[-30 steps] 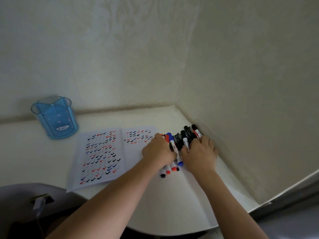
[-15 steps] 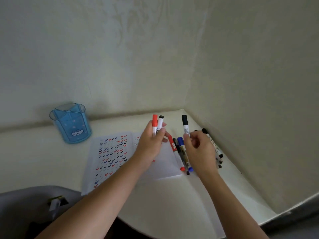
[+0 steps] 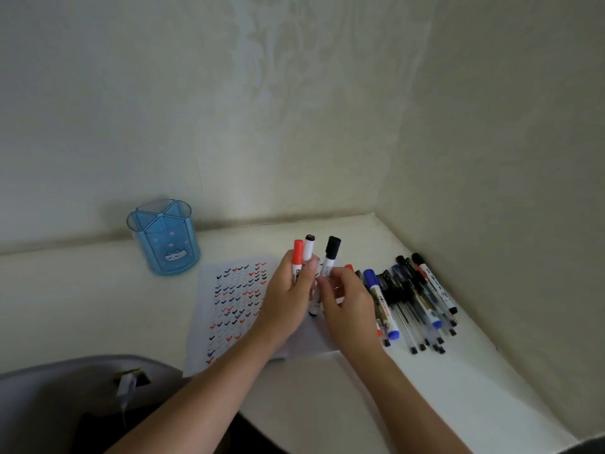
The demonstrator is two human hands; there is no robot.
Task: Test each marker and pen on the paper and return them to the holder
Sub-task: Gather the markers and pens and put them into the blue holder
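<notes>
Hands (image 3: 288, 299) grip markers (image 3: 302, 257); holder (image 3: 163, 237) empty.

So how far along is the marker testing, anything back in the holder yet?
Early. The paper already carries rows of ticks, but the blue holder looks empty. The left hand holds two markers, the right hand one. A pile of pens and markers waits on the desk.

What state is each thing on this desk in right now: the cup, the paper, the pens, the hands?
Blue holder: upright, no pens visible inside.
Paper: flat, covered with check marks.
Pile of pens: lying on the desk.
Left hand: gripping a red marker and a white marker.
Right hand: holding a black-capped marker.
</notes>
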